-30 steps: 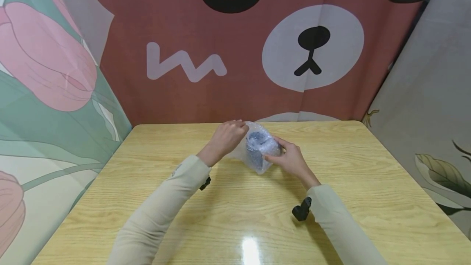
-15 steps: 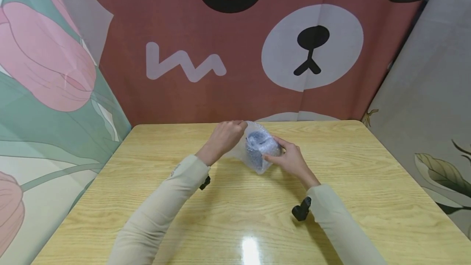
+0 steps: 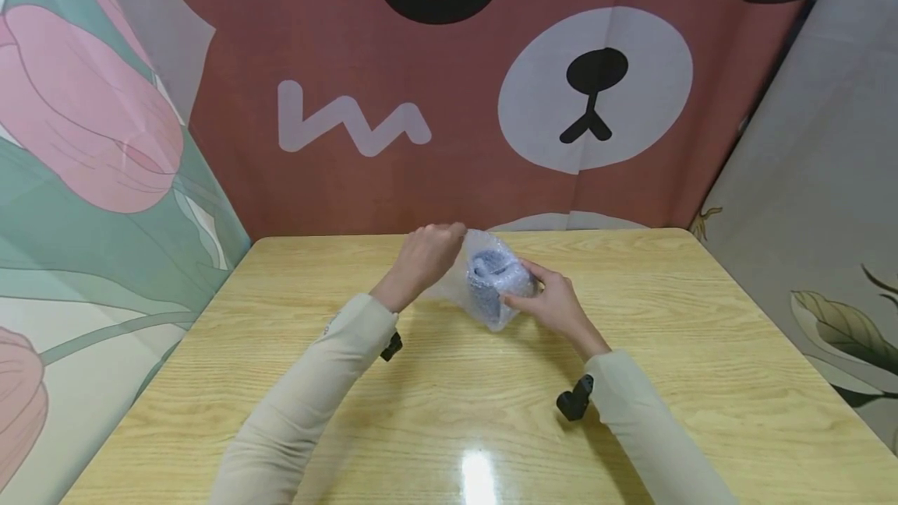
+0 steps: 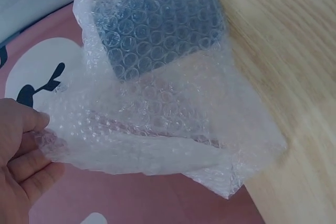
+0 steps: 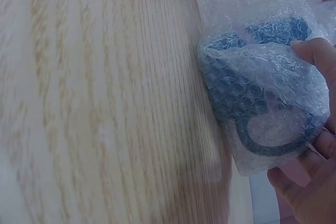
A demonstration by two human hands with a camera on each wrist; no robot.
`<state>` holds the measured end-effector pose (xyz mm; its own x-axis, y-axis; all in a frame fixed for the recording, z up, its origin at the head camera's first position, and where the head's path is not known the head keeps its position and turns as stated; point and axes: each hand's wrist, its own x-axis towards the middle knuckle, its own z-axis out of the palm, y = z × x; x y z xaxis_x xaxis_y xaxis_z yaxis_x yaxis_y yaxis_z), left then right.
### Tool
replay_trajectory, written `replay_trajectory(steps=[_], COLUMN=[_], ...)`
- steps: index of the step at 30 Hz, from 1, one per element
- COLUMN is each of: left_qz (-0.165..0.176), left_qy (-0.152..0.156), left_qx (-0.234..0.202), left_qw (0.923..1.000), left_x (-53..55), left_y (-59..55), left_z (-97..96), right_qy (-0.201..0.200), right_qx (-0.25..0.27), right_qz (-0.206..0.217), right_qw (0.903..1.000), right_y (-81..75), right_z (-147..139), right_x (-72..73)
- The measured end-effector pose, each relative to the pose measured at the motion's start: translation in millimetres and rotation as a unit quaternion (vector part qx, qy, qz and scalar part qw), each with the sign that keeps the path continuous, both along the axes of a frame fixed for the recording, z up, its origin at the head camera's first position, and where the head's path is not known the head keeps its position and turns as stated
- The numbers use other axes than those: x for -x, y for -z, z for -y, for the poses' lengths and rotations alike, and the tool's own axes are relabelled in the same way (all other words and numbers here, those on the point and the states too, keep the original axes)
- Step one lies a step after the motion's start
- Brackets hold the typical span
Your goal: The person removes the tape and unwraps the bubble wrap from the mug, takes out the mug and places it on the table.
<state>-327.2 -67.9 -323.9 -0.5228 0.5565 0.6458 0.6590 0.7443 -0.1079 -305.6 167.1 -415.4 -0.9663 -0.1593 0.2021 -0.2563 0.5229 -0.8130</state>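
Nearest the onlooker's eye on the person's side, a bright reflection lies on the wood-grain tabletop (image 3: 701, 380). Two pale sleeves, the left (image 3: 309, 404) and the right (image 3: 652, 419), extend over it, each with a black wrist camera at the cuff. Farther in, the right hand (image 3: 554, 304) holds a bubble-wrap pouch (image 3: 459, 287), its thumb and fingers clamped on opposite sides. The left hand (image 3: 429, 256) pinches the pouch's loose flap, fingers curled and closed on the film. Within the pouch is a dark blue object (image 5: 226, 95) with a curved loop. The pouch is near the far edge, about midway between the two far corners; whether it touches the tabletop cannot be told. Beyond that edge hangs a reddish-brown printed cloth (image 3: 351, 193).
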Motion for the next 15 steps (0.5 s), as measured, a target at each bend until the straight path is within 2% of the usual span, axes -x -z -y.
replay_trajectory(steps=[4, 7, 15], left_qz=[0.048, 0.067, 0.083], left_qy=[0.009, 0.021, 0.028], left_qx=[-0.031, -0.059, -0.117], left_qw=[0.9983, 0.9958, 0.9892], left_x=[1.5, 3.2, 8.6], left_y=[-2.4, -3.8, -3.5], left_z=[2.4, 4.1, 7.4], right_qy=[0.0, 0.001, 0.001], right_qx=[0.0, -0.002, -0.001], right_qz=[0.0, 0.001, 0.001], right_qw=[1.0, 1.0, 1.0], right_y=[0.2, 0.0, -0.6], right_z=[0.0, 0.1, 0.0], right_x=[0.4, 0.4, 0.2])
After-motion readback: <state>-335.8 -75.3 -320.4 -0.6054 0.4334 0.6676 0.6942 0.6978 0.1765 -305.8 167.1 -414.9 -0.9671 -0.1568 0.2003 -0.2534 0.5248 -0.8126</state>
